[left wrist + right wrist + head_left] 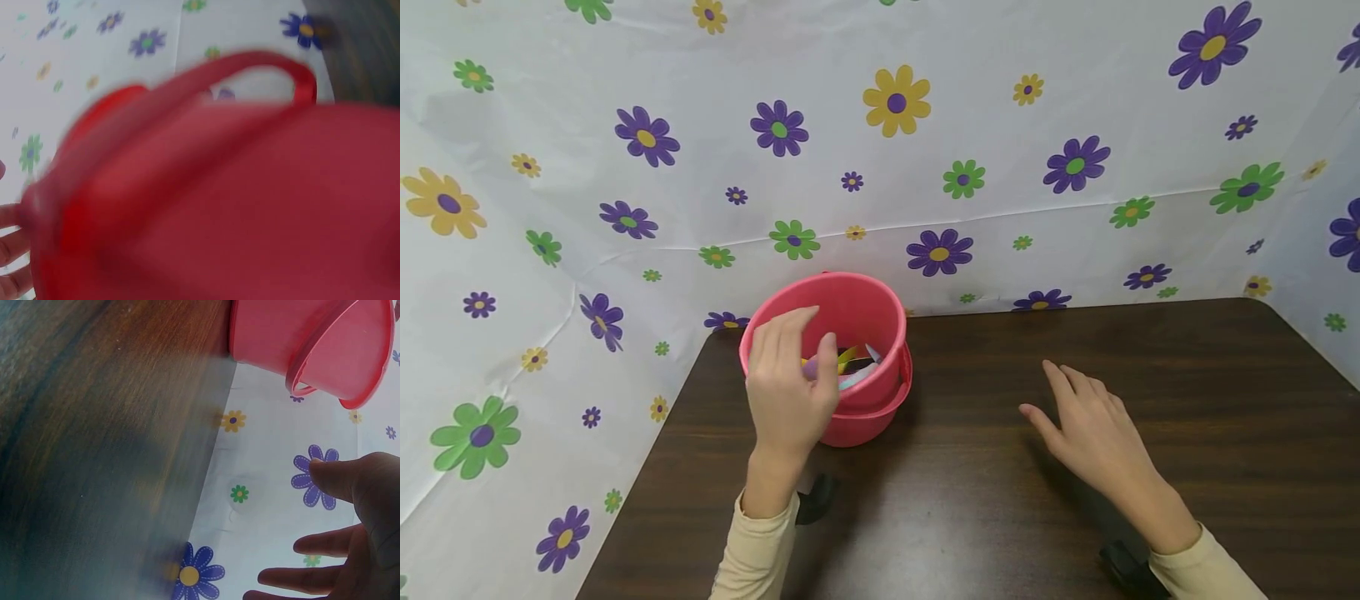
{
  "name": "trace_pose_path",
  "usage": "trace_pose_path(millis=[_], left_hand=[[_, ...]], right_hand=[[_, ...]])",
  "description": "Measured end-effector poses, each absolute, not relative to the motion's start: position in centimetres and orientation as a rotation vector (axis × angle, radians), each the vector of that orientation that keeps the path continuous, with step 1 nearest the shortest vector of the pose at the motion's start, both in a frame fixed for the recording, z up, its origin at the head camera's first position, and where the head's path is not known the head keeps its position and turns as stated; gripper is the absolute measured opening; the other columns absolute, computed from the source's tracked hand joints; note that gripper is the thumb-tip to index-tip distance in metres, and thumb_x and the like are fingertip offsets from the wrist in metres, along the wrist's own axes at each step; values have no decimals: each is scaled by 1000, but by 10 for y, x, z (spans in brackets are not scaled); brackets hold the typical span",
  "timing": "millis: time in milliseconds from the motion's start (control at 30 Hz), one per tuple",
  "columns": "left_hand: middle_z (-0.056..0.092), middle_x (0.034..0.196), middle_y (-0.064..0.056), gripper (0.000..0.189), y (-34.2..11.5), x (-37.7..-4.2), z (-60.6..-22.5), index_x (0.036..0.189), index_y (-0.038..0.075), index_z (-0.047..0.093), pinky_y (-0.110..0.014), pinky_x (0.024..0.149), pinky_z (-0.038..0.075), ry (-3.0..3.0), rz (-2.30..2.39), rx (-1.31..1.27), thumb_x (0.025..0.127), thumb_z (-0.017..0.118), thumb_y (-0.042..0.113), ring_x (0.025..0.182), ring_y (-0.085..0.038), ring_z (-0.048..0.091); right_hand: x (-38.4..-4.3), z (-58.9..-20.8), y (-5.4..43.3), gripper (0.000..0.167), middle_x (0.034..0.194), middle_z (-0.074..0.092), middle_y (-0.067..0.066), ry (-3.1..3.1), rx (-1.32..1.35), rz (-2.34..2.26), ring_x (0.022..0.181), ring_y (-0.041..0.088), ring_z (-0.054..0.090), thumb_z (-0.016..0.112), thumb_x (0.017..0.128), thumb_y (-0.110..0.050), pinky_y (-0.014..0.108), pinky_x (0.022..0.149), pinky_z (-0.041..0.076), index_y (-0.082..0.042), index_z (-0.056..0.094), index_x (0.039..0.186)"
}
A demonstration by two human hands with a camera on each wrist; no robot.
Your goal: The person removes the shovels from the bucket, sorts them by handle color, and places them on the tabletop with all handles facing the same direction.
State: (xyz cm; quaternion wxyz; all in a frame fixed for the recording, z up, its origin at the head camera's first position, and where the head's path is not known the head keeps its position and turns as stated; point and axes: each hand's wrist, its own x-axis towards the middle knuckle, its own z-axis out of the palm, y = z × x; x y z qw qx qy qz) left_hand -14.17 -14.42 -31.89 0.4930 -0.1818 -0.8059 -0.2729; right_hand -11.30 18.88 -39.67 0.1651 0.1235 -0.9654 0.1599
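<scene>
Left hand point(792, 400), fingers loosely extended and thumb apart, beside the near-left rim of a pink bucket point(842, 308), contact indeterminable; right hand point(1093, 433), fingers slightly spread, above the counter point(970, 492). The bucket, containing small multicoloured objects point(859, 377), sits tilted in a second pink bucket point(861, 429) near the counter's back left, before a flower-printed sheet point(962, 50).

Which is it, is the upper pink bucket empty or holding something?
Holding something: the head view shows several colored items inside the upper bucket, below its rim.
</scene>
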Motion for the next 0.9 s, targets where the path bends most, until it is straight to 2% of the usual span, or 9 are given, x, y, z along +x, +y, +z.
trace_pose_path(millis=[167, 500, 733, 900], left_hand=[[70, 114, -22, 39, -169, -150, -320, 117, -6, 67, -58, 90, 46, -1948, -715, -310, 95, 59, 26, 107, -41, 62], [66, 116, -23, 34, -205, -162, -329, 119, -7, 67, -55, 90, 49, -1990, -905, -134, 95, 61, 17, 107, -38, 58], [59, 116, -25, 32, -220, -166, -333, 124, -8, 64, -42, 85, 49, -2087, -1029, -29, 98, 59, 9, 103, -36, 58], [57, 126, -24, 35, -224, -168, -334, 130, -8, 60, -54, 94, 53, -2159, -1163, 41, 99, 56, 8, 111, -34, 60]], right_hand=[[-113, -397, 189, 69, 132, 58, 38, -2737, 363, 448, 115, 58, 58, 74, 95, -33, 73, 90, 47, 9, 50, 144], [-114, -398, 187, 70, 132, 58, 38, -2741, 368, 447, 115, 58, 58, 74, 94, -33, 72, 89, 48, 9, 50, 144], [-114, -399, 186, 68, 131, 58, 38, -2728, 383, 442, 115, 58, 58, 74, 95, -33, 72, 87, 48, 9, 51, 143], [-114, -401, 187, 67, 128, 59, 37, -2689, 393, 435, 111, 58, 59, 76, 93, -32, 72, 85, 49, 10, 53, 140]])
